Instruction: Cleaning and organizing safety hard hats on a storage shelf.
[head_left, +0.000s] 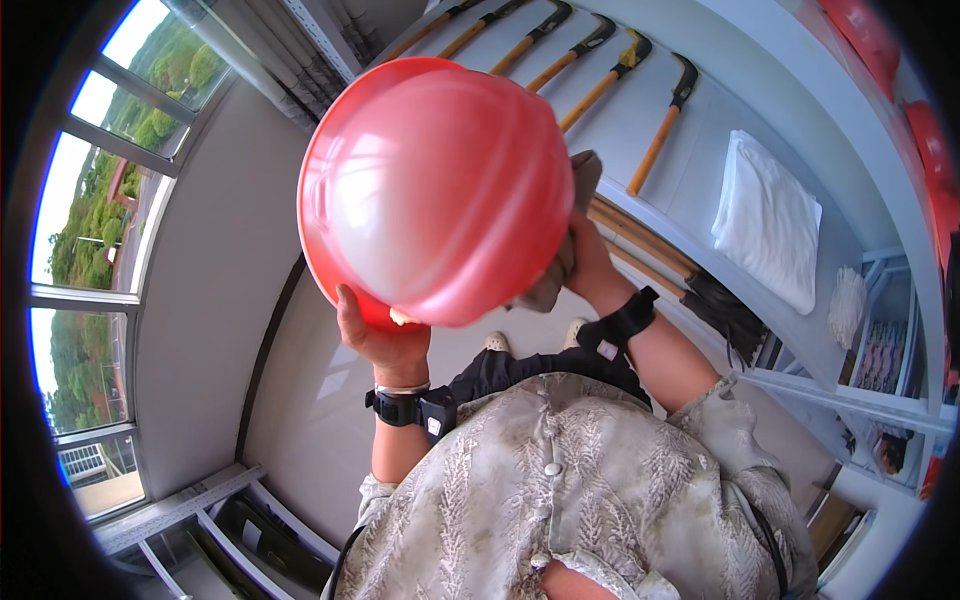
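Observation:
A red hard hat (442, 187) is held up in front of my chest, its smooth, glossy shell facing me. My left hand (386, 341) grips the lower left of the brim with the thumb up; some of its fingers are hidden by the hat. A small pale yellow piece (401, 318) shows at the brim beside this hand. At the hat's right side, my right hand (594, 259) holds a crumpled grey-brown cloth (551, 289) against the shell. The hat and the cloth hide most of the right fingers.
Several billhooks with wooden handles (652, 154) lie on a light grey shelf (690, 202), near a folded white cloth (772, 221). Long-handled tools (645, 240) rest below. More red helmets (934, 150) sit at far right. Windows (97, 217) line the left wall; a metal rack (202, 517) stands at lower left.

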